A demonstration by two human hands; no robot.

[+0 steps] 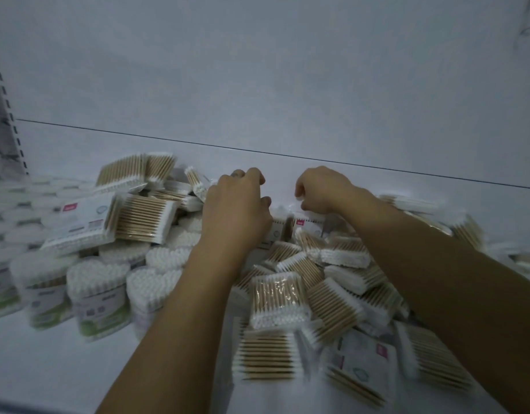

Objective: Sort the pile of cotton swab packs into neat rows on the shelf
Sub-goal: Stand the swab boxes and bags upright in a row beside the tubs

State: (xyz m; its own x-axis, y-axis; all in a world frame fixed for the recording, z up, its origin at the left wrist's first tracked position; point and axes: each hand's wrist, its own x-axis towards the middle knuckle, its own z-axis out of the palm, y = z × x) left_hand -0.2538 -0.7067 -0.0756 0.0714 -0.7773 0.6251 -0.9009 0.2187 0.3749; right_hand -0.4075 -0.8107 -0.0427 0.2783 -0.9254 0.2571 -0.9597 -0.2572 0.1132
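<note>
Head view: left hand (236, 204), right hand (323, 189) curled at 12 o'clock of cotton swab pack pile (275, 297), grasp unclear.

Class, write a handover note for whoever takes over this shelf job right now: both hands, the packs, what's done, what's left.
Hands: left hand and right hand have fingers curled at the back of the pile of cotton swab packs; grip unclear.
Packs lie jumbled on the shelf, beside swab tubs.
Done: no neat row visible.
To do: nearly the whole pile.
</note>
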